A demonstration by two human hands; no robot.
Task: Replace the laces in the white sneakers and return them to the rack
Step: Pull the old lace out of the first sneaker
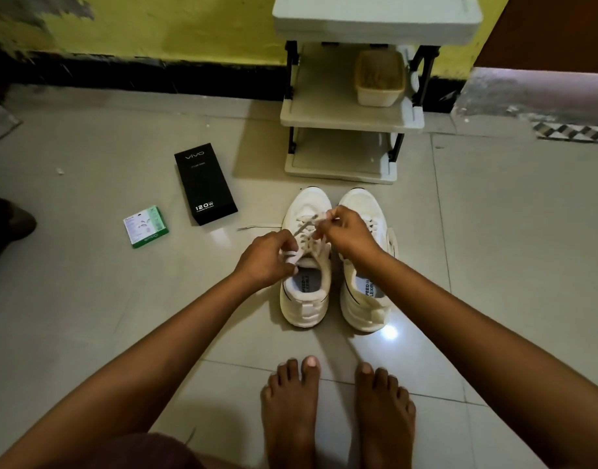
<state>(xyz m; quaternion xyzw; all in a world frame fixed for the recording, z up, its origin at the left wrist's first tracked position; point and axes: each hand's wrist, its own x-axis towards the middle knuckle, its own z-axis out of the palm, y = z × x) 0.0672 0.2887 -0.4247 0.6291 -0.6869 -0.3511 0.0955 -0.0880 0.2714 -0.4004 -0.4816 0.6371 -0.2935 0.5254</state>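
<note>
Two white sneakers stand side by side on the tiled floor, toes toward the rack. Over the left sneaker [304, 299] both hands work a white lace [306, 226]. My left hand [267, 257] pinches a loop of that lace beside the tongue. My right hand [346, 233] pinches the lace's other part above the eyelets, and the lace is drawn taut between the two hands. One loose lace end [257, 227] trails on the floor left of the shoe. The right sneaker [365, 292] stands untouched, partly hidden under my right wrist. The white shoe rack [348, 120] stands just beyond the sneakers.
A beige plastic tub [378, 79] sits on the rack's middle shelf. A black phone box [204, 184] and a small green-and-white box [145, 226] lie on the floor to the left. My bare feet [338, 411] are close behind the sneakers. A yellow wall runs behind.
</note>
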